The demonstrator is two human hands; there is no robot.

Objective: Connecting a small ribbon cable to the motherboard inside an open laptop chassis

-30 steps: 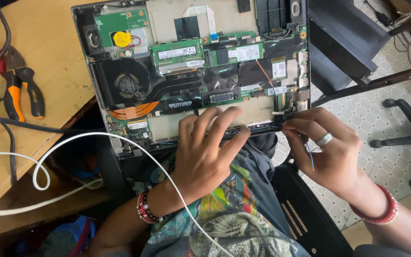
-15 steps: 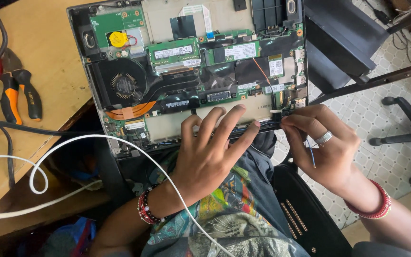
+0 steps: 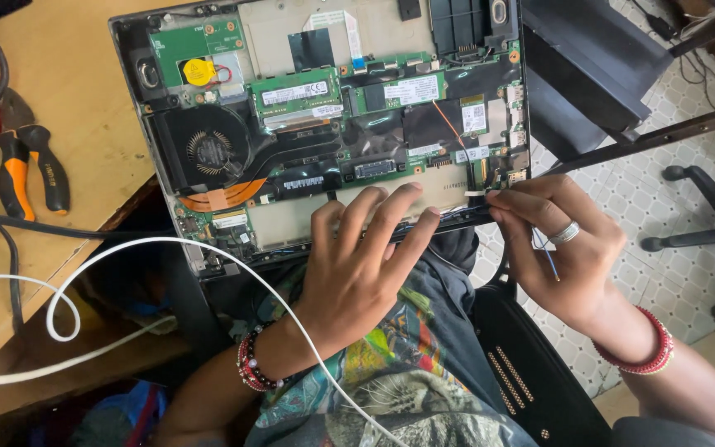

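Note:
An opened laptop [image 3: 333,124] lies bottom-up, half on the wooden desk and half over my lap. Its fan, green memory board and yellow coin cell are exposed. My left hand [image 3: 357,265] lies flat on the laptop's near edge, fingers spread over the pale panel, a bead bracelet on the wrist. My right hand [image 3: 564,248], with a ring and a red bangle, pinches the near right corner of the frame with its fingertips. A thin blue tool [image 3: 548,261] is tucked under its fingers.
Orange-and-black pliers [image 3: 31,165] lie on the wooden desk [image 3: 68,74] at the left, beside black cables. A white cable [image 3: 126,257] loops across my lap. A dark panel [image 3: 581,74] and an office chair base [image 3: 705,240] stand on the tiled floor at the right.
The view has drifted slightly, so the laptop sits a little lower in the frame. Both hands stay on its near edge, with only small finger shifts.

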